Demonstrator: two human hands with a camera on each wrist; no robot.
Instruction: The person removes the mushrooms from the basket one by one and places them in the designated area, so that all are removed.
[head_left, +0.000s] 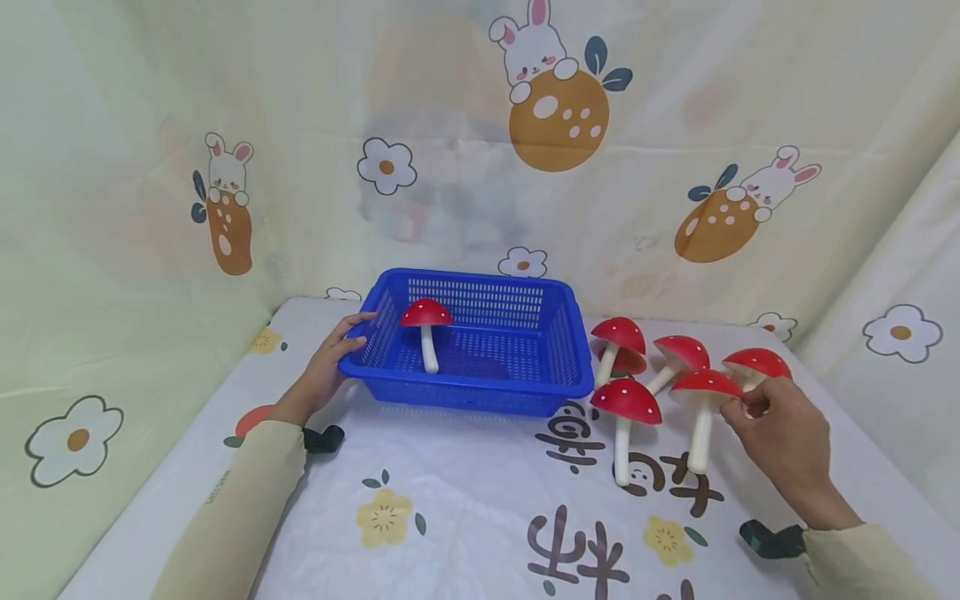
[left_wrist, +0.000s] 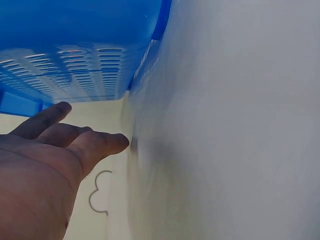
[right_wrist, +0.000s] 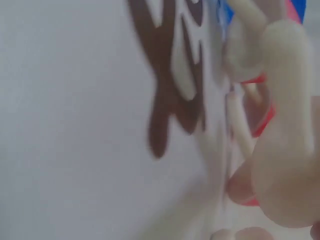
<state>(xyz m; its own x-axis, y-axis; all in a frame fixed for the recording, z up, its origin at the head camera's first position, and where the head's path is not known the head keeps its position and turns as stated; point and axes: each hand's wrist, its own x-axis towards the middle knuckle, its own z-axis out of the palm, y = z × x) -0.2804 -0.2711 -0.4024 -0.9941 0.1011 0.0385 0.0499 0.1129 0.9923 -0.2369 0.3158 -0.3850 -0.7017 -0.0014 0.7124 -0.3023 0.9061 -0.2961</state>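
A blue plastic basket (head_left: 480, 398) stands at the middle back of the table, with one toy mushroom (head_left: 427, 314) inside, red-capped with white dots. My left hand (head_left: 327, 362) is at the basket's left end, fingers extended and touching its rim; the left wrist view shows the palm (left_wrist: 40, 175) below the basket wall. At the right, my right hand (head_left: 787, 429) pinches the cap edge of another mushroom (head_left: 705, 383), stem pointing down. In the right wrist view its pale stem (right_wrist: 287, 75) fills the right side. Close behind the hand is a further mushroom (head_left: 757, 362).
Several more red mushrooms are grouped right of the basket, including an upright one (head_left: 626, 402) in front and a leaning one (head_left: 681, 352). A white printed cloth (head_left: 465, 500) covers the table. Patterned curtains (head_left: 300, 100) hang behind and at both sides.
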